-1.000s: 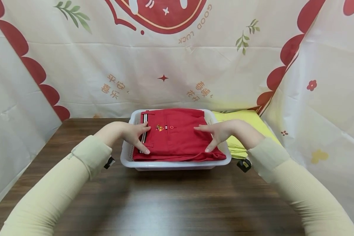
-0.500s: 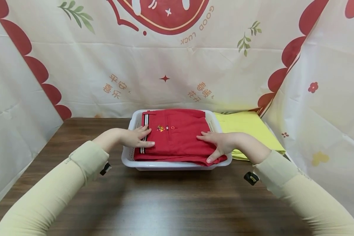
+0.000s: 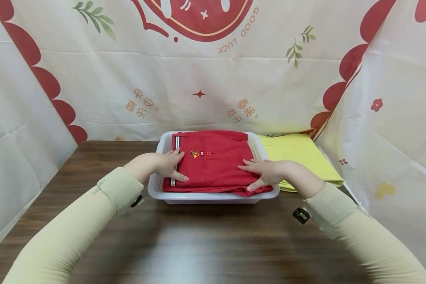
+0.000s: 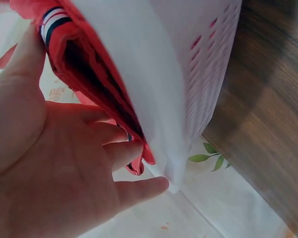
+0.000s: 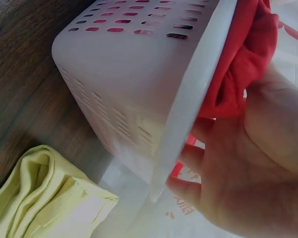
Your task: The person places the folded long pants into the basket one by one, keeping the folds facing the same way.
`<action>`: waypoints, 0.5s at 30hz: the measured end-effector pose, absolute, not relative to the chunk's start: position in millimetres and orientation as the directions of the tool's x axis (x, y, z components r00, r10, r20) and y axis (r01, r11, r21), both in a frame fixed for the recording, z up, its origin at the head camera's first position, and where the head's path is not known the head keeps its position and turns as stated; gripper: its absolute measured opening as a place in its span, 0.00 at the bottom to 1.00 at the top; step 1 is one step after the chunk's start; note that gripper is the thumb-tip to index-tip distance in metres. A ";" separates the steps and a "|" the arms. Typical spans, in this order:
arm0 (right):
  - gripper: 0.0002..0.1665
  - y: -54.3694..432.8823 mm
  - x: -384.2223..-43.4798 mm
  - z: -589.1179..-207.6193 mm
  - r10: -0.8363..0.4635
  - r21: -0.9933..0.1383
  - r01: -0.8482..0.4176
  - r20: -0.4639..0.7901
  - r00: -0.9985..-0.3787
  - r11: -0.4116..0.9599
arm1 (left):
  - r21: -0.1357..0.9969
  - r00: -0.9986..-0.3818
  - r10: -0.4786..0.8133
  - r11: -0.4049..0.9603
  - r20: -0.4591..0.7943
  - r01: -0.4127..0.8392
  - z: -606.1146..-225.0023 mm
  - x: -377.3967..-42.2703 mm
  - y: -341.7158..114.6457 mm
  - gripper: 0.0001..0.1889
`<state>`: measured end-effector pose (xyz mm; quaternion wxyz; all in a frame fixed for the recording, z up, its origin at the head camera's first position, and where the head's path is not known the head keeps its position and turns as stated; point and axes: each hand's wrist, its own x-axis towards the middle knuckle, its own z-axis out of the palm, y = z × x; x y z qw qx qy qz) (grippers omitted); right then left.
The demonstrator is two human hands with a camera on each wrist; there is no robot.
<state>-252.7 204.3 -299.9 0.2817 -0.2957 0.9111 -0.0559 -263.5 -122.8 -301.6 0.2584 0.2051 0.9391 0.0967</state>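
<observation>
Folded red trousers [image 3: 220, 157], with a button, a small yellow embroidered motif and a black-and-white striped waistband, lie in a white plastic basket [image 3: 213, 198]. On their left end rests my left hand [image 3: 167, 165], fingers spread over the striped band. My right hand [image 3: 264, 173] lies on the right end, its thumb near the front corner and its fingers stretched across the cloth. Seen from the left wrist, the layered edge of the trousers [image 4: 84, 64] sits under my palm beside the basket wall [image 4: 203, 64]. In the right wrist view, bunched red cloth [image 5: 243, 64] meets the basket rim [image 5: 188, 99].
Folded yellow cloth [image 3: 301, 154] lies right of the basket, close against it. The dark wooden table [image 3: 213, 240] stretches toward me. A printed white curtain [image 3: 198, 71] hangs behind the basket, with more hanging at both sides.
Both hands have come down flatter on the trousers. The right hand has moved slightly lower, and the bunched front right corner of the trousers looks tucked farther inside the basket rim.
</observation>
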 end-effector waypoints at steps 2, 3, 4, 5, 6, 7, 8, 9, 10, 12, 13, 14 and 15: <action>0.52 202.7 -253.3 -300.3 -0.557 -0.240 -0.510 -0.486 -0.673 0.826 | 0.280 -0.790 0.417 0.906 -0.450 0.318 -301.6 -264.5 -120.6 0.53; 0.52 201.4 -253.5 -300.5 -0.549 -0.226 -0.509 -0.485 -0.680 0.830 | 0.282 -0.794 0.408 0.909 -0.450 0.308 -301.4 -264.5 -119.8 0.53; 0.51 200.0 -253.7 -301.0 -0.541 -0.210 -0.509 -0.483 -0.688 0.835 | 0.280 -0.797 0.402 0.911 -0.450 0.302 -301.8 -264.7 -119.1 0.53; 0.51 198.4 -253.8 -301.6 -0.530 -0.189 -0.508 -0.481 -0.698 0.840 | 0.279 -0.800 0.397 0.913 -0.449 0.297 -301.8 -264.4 -118.4 0.53; 0.51 196.6 -253.6 -302.3 -0.519 -0.167 -0.507 -0.475 -0.710 0.846 | 0.279 -0.804 0.392 0.915 -0.447 0.291 -301.9 -264.0 -117.7 0.54; 0.50 194.8 -253.3 -303.4 -0.506 -0.138 -0.505 -0.469 -0.724 0.852 | 0.276 -0.808 0.389 0.916 -0.443 0.290 -302.2 -263.4 -116.9 0.54; 0.50 192.8 -252.5 -304.5 -0.490 -0.113 -0.499 -0.462 -0.739 0.859 | 0.270 -0.812 0.385 0.918 -0.439 0.290 -302.4 -262.6 -115.9 0.54; 0.50 190.8 -252.0 -305.9 -0.475 -0.085 -0.494 -0.454 -0.754 0.865 | 0.264 -0.816 0.381 0.920 -0.434 0.290 -302.9 -262.4 -115.1 0.54; 0.50 189.1 -251.4 -307.5 -0.461 -0.058 -0.490 -0.448 -0.766 0.870 | 0.254 -0.819 0.376 0.923 -0.433 0.289 -302.6 -261.6 -114.4 0.54; 0.49 186.8 -249.8 -310.2 -0.446 -0.021 -0.485 -0.431 -0.784 0.874 | 0.242 -0.823 0.369 0.926 -0.432 0.289 -302.8 -261.3 -113.5 0.55; 0.49 186.2 -249.3 -311.5 -0.445 -0.011 -0.487 -0.422 -0.789 0.873 | 0.236 -0.824 0.367 0.928 -0.432 0.289 -302.7 -261.1 -113.4 0.55; 0.48 186.2 -248.9 -312.3 -0.451 -0.009 -0.492 -0.413 -0.791 0.871 | 0.235 -0.824 0.363 0.929 -0.434 0.285 -302.4 -261.2 -113.5 0.55; 0.48 186.6 -248.3 -312.3 -0.460 -0.017 -0.496 -0.405 -0.791 0.868 | 0.234 -0.824 0.362 0.930 -0.436 0.285 -302.0 -261.4 -114.0 0.55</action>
